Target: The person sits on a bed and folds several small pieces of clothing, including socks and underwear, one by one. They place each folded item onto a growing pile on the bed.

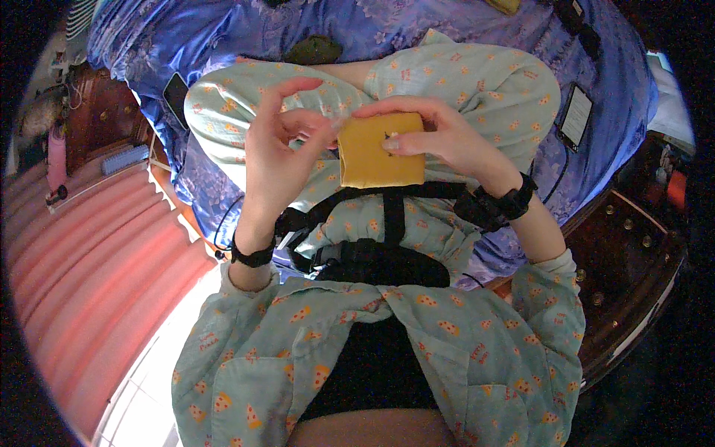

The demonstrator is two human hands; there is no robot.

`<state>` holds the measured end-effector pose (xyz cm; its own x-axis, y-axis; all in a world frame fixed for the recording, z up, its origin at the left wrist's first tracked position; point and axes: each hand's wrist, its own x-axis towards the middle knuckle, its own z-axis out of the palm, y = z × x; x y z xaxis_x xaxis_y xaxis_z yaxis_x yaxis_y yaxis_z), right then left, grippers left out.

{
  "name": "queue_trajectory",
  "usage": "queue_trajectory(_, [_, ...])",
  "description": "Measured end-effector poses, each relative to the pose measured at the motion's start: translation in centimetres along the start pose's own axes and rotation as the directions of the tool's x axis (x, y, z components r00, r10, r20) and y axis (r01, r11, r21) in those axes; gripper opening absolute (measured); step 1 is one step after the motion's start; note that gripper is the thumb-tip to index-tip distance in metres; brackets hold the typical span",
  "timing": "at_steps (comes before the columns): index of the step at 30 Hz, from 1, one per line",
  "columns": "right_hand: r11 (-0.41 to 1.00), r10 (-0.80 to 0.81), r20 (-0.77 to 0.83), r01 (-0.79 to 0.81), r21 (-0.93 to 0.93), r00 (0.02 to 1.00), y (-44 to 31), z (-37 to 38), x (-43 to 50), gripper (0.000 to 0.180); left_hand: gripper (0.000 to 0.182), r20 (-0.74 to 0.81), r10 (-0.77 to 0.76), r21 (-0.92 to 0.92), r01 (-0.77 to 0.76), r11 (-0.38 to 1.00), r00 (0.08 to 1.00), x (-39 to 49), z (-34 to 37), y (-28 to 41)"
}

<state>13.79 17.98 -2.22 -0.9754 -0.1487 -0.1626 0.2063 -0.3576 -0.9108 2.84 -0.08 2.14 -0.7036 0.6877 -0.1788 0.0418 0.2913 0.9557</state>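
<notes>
A square yellow piece, apparently folded cloth [374, 162], with a small dark-and-white mark on its face, is in my right hand [435, 131]. The thumb lies on its front and the fingers run along its top edge. At its left side is my left hand [290, 134], with the fingers curled and apart and the fingertips near the upper left corner. Whether the left fingertips pinch anything small there, I cannot tell. Both hands are above my crossed legs in patterned pajama trousers [480, 100]. Black straps circle both wrists.
A purple floral bedspread [374, 22] lies under my legs. A smartphone [575, 117] with a cable rests at the right, another dark phone [177, 99] at the left. A dark green cloth item [313, 50] lies beyond my legs. Black harness straps [394, 218] cross my lap.
</notes>
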Motion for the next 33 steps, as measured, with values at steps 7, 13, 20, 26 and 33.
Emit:
queue_trajectory(7, [0.999, 0.004, 0.011, -0.003, -0.037, 1.000, -0.4, -0.2, -0.1, 0.042, 0.023, 0.161, -0.185, -0.146, 0.209, 0.967, 0.969, -0.2, -1.2, -0.6])
queue_trajectory(13, [0.999, -0.031, 0.067, 0.031, 0.009, 0.997, -0.5, -0.2, -0.1, 0.040, 0.024, 0.253, -0.041, -0.100, 0.068, 0.993, 0.967, -0.9, -1.6, -1.3])
queue_trajectory(20, [0.997, 0.020, 0.220, -0.004, -0.071, 0.975, -0.7, -0.1, -0.2, 0.036, 0.017, 0.442, -0.008, 0.047, -0.014, 0.999, 0.897, -0.3, -2.9, -1.6])
queue_trajectory(26, [0.990, 0.012, 0.225, 0.021, -0.141, 0.974, -1.7, -0.5, 0.0, 0.041, 0.034, 0.407, 0.086, -0.056, -0.069, 0.996, 0.909, -1.0, -2.6, -1.4])
queue_trajectory(33, [0.992, 0.091, 0.243, -0.066, -0.108, 0.966, -1.8, -0.5, 0.1, 0.050, 0.063, 0.450, 0.070, -0.191, 0.019, 0.981, 0.890, -1.7, -1.5, -1.0])
